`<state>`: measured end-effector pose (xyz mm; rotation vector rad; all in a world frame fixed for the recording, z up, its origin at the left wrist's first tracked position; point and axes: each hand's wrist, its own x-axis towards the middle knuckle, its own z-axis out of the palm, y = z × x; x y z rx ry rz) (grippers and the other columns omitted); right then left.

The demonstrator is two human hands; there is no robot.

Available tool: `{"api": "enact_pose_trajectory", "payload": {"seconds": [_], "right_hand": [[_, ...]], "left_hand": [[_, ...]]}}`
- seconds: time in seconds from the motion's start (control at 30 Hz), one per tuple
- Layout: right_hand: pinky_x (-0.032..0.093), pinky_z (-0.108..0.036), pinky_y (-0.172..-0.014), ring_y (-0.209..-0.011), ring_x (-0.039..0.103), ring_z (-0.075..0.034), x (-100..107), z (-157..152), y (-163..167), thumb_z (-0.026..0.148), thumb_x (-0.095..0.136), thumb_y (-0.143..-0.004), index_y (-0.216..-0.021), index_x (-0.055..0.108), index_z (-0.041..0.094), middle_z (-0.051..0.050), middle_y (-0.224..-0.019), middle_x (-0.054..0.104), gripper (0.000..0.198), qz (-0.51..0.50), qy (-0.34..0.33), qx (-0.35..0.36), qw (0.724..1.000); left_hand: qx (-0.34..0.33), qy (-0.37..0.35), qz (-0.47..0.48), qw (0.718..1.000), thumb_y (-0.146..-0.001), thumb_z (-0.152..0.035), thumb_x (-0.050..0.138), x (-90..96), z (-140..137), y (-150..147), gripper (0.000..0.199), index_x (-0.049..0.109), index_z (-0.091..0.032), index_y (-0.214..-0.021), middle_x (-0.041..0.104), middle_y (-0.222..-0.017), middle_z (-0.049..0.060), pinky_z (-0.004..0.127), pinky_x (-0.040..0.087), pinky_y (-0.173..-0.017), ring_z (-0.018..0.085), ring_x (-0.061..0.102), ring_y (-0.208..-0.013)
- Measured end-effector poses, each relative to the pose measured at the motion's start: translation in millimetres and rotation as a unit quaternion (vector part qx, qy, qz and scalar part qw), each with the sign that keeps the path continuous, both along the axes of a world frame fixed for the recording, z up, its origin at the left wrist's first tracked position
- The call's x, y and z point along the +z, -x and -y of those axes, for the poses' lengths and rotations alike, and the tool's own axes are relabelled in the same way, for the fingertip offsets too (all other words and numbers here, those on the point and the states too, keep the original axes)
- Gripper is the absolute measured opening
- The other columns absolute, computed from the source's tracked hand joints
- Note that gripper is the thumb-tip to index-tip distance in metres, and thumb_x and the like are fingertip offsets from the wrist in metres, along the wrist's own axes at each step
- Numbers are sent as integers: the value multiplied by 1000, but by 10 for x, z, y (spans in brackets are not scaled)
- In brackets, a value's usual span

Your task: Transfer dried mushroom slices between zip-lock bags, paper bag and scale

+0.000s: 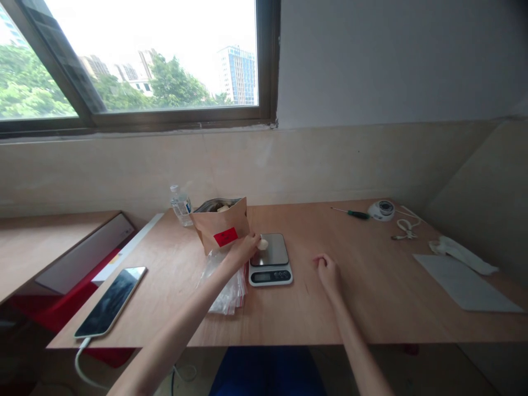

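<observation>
My left hand (pixel 248 248) reaches over the left edge of a kitchen scale (pixel 275 250). Its fingers are closed at a small pale round piece (pixel 263 244), which is at the steel plate; its exact kind is too small to make out. Just behind this hand stands an open brown paper pouch (pixel 218 224) with a red label, and similar pale pieces show in its mouth. Beneath my left forearm lies a pile of clear zip bags (pixel 229 291). To the right of the scale, my right hand (pixel 329 272) rests at the tabletop, fingers curled in with nothing visible in them.
A plastic bottle (pixel 180 206) stands behind the pouch. On the left lies a phone (pixel 111 302) with a charging cable. Toward the right are a screwdriver (pixel 358 214), a white dome camera (pixel 381 210) with its cable, a white cloth (pixel 462 254) and a pale sheet (pixel 466 286).
</observation>
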<state>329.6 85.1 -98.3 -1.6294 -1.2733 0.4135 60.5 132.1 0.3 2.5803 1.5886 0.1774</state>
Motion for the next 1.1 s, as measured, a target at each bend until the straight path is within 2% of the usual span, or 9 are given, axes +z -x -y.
{"api": "enact_pose_trajectory", "payload": {"seconds": [0.13, 0.27, 0.43, 0.53, 0.57, 0.7, 0.8, 0.9, 1.1], "right_hand": [[40, -30, -61, -64, 56, -21, -8, 5, 3, 28, 33, -69, -63, 55, 22, -5, -65, 61, 23, 6, 2, 6, 1000], [40, -30, -60, -62, 56, -21, -16, 9, -5, 28, 32, -69, -64, 55, 21, -5, -65, 61, 24, 10, 6, 8, 1000], [41, -30, -62, -65, 57, -21, -10, 13, -3, 27, 32, -69, -64, 54, 20, -7, -67, 62, 24, 14, 4, 13, 1000], [41, -29, -62, -65, 57, -20, -11, 10, 6, 27, 32, -69, -64, 55, 20, -6, -67, 62, 24, 17, 4, 17, 1000], [41, -29, -63, -66, 57, -20, -12, 10, 8, 27, 32, -69, -64, 55, 20, -7, -67, 62, 24, 17, 4, 17, 1000], [41, -29, -64, -67, 56, -20, -21, 13, 7, 26, 32, -70, -65, 54, 20, -6, -69, 62, 23, 16, 5, 17, 1000], [40, -29, -64, -67, 56, -20, -29, 19, 1, 26, 32, -70, -66, 55, 20, -6, -70, 62, 24, 16, 7, 15, 1000], [39, -28, -61, -64, 55, -19, -31, 23, -4, 27, 32, -71, -67, 56, 19, -6, -67, 61, 25, 16, 16, 8, 1000], [39, -27, -59, -62, 55, -19, -13, 31, -1, 27, 32, -71, -68, 56, 19, -5, -67, 61, 25, 16, 25, 6, 1000]], "left_hand": [[-3, -35, -3, 999, -83, -10, 45, -31, -9, -53, 23, 56, -16, -102, 60, -103, 14, 29, 46, -61, 25, 63, -87], [-23, -90, 24, 995, -84, -8, 43, 73, 42, -13, 30, 56, -20, -107, 59, -109, 10, 28, 47, -65, 21, 62, -89], [-41, -259, 117, 958, -87, -14, 39, 495, 94, 288, 28, 58, -21, -107, 56, -115, 9, 36, 44, -89, 22, 54, -105], [5, -390, 187, 901, -87, -15, 40, 820, 29, 548, 23, 58, -18, -100, 58, -106, 11, 38, 44, -87, 22, 55, -99], [7, -392, 190, 900, -87, -16, 39, 911, -10, 624, 24, 58, -18, -100, 58, -105, 11, 36, 45, -85, 21, 56, -97], [0, -236, 149, 960, -85, -18, 34, 1118, -198, 815, 28, 58, -17, -99, 64, -89, 6, 28, 47, -70, 17, 60, -76], [8, -136, 101, 985, -78, -16, 35, 1184, -312, 855, 29, 63, -18, -87, 68, -83, 4, 26, 45, -71, 17, 62, -76], [-3, -73, 45, 996, -76, -19, 37, 1279, -377, 859, 32, 68, -21, -85, 71, -91, 2, 24, 43, -74, 17, 62, -82], [17, 128, -37, 991, -76, -37, 46, 1472, -418, 779, 39, 64, -31, -110, 68, -109, -3, 21, 46, -68, 18, 64, -87]]}}
